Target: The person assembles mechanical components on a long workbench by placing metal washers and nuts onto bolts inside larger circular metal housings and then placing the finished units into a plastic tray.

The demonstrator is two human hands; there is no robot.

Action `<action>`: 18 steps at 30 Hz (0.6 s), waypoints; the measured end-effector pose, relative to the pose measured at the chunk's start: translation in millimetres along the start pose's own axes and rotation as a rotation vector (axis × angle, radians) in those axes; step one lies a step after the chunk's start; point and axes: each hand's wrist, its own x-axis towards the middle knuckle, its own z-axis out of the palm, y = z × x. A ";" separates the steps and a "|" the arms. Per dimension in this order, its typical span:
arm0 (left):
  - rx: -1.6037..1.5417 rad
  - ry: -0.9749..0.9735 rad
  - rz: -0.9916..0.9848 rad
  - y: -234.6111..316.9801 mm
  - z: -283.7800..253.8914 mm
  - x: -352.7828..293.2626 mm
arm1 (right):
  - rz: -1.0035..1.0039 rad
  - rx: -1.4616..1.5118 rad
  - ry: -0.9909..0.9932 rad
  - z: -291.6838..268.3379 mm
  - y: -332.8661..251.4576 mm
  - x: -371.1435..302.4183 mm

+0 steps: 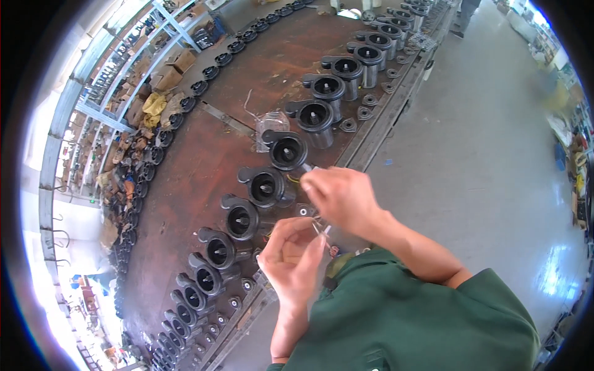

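My left hand (291,256) is closed in a pinch, low in front of the row of motors. Between its thumb and fingers are a few thin, pale, wire-like pieces (322,230), too small to name exactly. My right hand (343,196) is curled closed, higher and to the right. A small pale tip (307,167) shows at its fingers; what it belongs to is hidden. The nearest motors are cylindrical metal units with round black tops, one (288,151) just beyond my right hand and another (266,187) to its left.
The long row of motors lines the brown table (185,179) near its metal edge (378,137). Small flanged parts (348,125) lie along that edge. A clear plastic bag (272,123) rests behind the motors. Black rings (198,88) line the far side, before shelving (133,80).
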 end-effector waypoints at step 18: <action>-0.628 -0.289 0.062 14.3 6.3 -10.8 | 0.423 0.158 -0.291 -42.7 112.9 -68.1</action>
